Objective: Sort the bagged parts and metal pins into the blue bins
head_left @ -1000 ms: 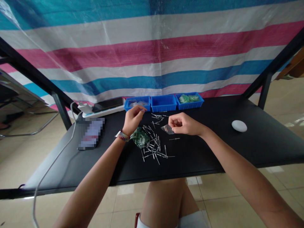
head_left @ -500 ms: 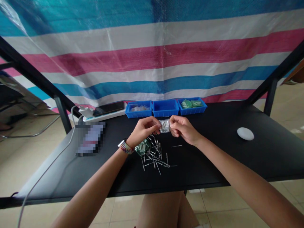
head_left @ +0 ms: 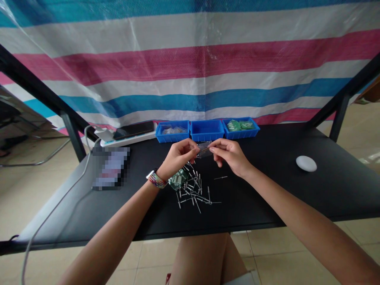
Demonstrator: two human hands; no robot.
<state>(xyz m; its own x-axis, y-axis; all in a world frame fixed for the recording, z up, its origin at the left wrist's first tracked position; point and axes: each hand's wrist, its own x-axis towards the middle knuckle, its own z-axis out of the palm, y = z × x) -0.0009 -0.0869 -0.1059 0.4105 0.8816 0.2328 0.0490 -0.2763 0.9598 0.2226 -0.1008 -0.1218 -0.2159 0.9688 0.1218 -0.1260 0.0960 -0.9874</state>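
Observation:
A small clear plastic bag [head_left: 204,149] is stretched between my two hands above the table. My left hand [head_left: 180,156] is closed, pinching its left side between thumb and fingers. From the other side, my right hand [head_left: 230,156] grips the bag's right edge with thumb and forefinger. What is inside the bag is too small to make out. Just below my left hand lies a green bag [head_left: 178,179] of small pieces, partly under the wrist. Beside it is a loose pile of blind rivets [head_left: 194,190], and a single rivet [head_left: 220,177] lies apart to the right.
At the back stand a left blue bin [head_left: 173,137] with clear bags, an empty middle bin [head_left: 207,135] and a right bin [head_left: 242,133] with green bags. A power strip [head_left: 127,140], a blurred-out phone-like object [head_left: 111,168], a cable and a white disc [head_left: 306,163] lie around.
The bag between my hands is turned and now looks flatter and more see-through. My right fingers have shifted to its upper right edge. The camera view has tilted slightly down.

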